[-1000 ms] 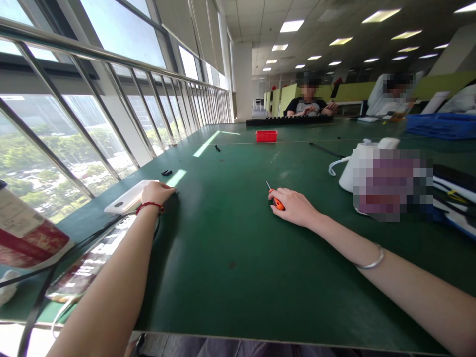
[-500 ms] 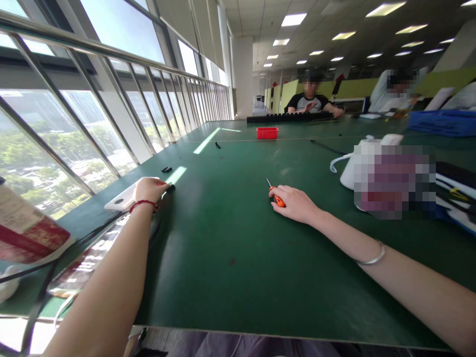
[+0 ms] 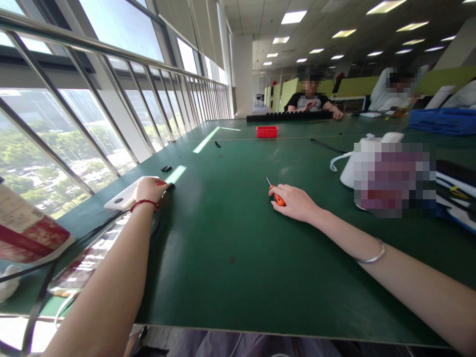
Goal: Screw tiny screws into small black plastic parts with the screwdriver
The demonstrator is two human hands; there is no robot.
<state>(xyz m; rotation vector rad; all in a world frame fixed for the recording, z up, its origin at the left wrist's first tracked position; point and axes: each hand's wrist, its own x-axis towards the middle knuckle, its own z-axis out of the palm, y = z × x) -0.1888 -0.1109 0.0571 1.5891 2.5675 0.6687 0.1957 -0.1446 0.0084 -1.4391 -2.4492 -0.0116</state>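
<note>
Widely spaced hands, green table (image 3: pixel 238 292)

At right, the right hand (image 3: pixel 297 203) curls its fingers round an orange screwdriver (image 3: pixel 279 200); loosening could let it roll. At left, the left hand (image 3: pixel 148 188) pinches a tiny black piece (image 3: pixel 171 186), easily dropped. Far: red tray (image 3: pixel 267 132).

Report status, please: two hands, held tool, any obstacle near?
Left hand pinching small black piece. Right hand gripping orange-handled metal screwdriver, tip pointing away. White flat rectangular object partly hidden by left hand.

the green surface (image 3: pixel 223 267) carries small black parts (image 3: pixel 166 169) just beyond the left fingers (image 3: pixel 162 183), a flat white object (image 3: pixel 121 200) left of them, and a red bin (image 3: pixel 267 132) well beyond the right fingers (image 3: pixel 274 190).
</note>
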